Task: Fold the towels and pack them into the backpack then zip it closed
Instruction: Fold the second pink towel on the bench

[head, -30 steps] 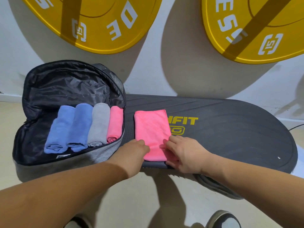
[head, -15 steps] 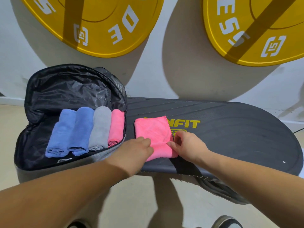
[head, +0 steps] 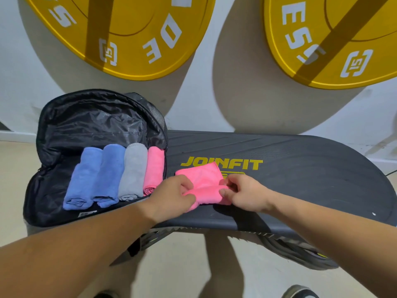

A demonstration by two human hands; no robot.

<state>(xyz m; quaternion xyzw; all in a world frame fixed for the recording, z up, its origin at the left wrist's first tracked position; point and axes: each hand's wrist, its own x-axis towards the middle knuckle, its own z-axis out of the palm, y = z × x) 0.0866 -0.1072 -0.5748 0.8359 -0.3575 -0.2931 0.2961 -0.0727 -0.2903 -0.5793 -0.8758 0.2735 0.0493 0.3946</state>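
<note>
An open backpack (head: pixel 94 123) sits at the left end of a dark step platform (head: pixel 300 173). It holds rolled towels in a row: two blue towels (head: pixel 109 173), a grey towel (head: pixel 133 171) and a pink roll (head: pixel 153 168). Just right of the backpack, near the platform's front edge, the left hand (head: pixel 169 196) and the right hand (head: pixel 245 192) each pinch one end of a partly rolled loose pink towel (head: pixel 206 186), fingers curled onto the cloth.
</note>
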